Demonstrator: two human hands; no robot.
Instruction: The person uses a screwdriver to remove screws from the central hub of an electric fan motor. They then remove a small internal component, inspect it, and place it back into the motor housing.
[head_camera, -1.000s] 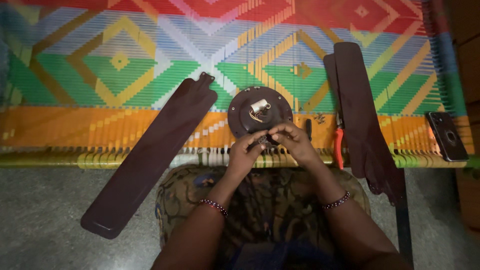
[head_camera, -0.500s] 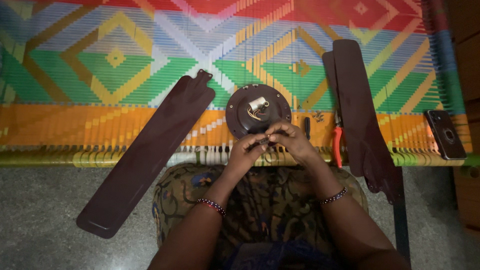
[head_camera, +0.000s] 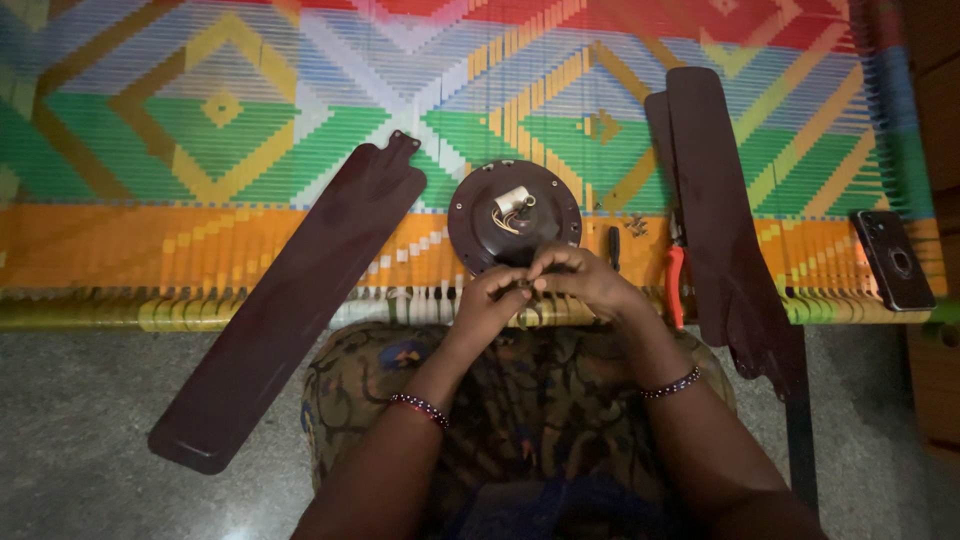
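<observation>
Both hands meet just in front of the round dark-brown ceiling fan motor housing (head_camera: 514, 216), which lies flat on the brightly coloured woven cot surface (head_camera: 200, 130) with pale wires and a small white part showing at its centre. The left hand (head_camera: 492, 300) and the right hand (head_camera: 580, 280) have their fingertips pressed together around something very small and dark between them, too small to identify; it looks like a little fastener or fitting. Working such a piece goes best low over the weave and close to the housing, so a slip drops it onto the cot rather than the grey floor (head_camera: 80, 420). A steady pinch from one hand while the other turns or seats the piece would likely keep control. A long dark-brown fan blade (head_camera: 290, 300) lies slanted to the left, overhanging the cot edge, and two more dark-brown fan blades (head_camera: 715, 200) lie stacked to the right. Red-handled pliers (head_camera: 676, 280), a small dark screwdriver (head_camera: 614, 246) and a few loose screws (head_camera: 636, 226) sit near the right hand, with a black phone (head_camera: 893, 258) farther right.
</observation>
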